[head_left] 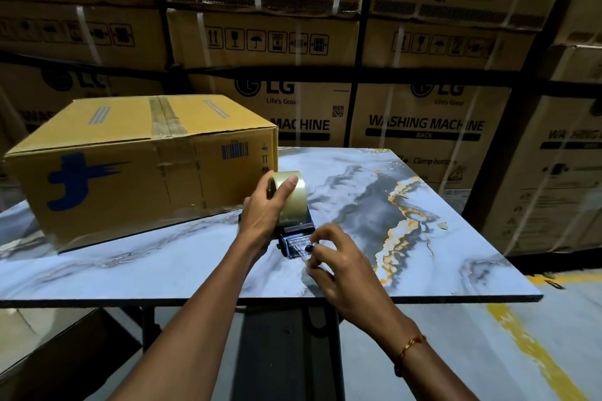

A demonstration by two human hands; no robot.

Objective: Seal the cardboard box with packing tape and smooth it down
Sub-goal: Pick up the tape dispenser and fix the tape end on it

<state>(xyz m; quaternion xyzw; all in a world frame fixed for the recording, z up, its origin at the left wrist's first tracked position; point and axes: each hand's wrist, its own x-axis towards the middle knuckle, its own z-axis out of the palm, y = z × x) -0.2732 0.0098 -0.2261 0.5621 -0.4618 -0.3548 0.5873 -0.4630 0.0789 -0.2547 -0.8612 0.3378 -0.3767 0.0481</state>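
A yellow-brown cardboard box [130, 156] with a blue logo stands on the left of the marble-patterned table [439, 238]. Its top flaps are closed, and a strip of tape runs along the middle seam. Right of the box, my left hand [267, 208] grips the clear tape roll [291, 202] mounted on a black tape dispenser [294, 238] that rests on the table. My right hand [338, 264] pinches the loose tape end at the dispenser's front edge. Both hands are apart from the box.
Stacked washing-machine cartons [417, 127] wall off the back and right. The table's front edge [260, 301] lies close to me, with a black frame beneath. A yellow floor line [534, 345] runs at the lower right.
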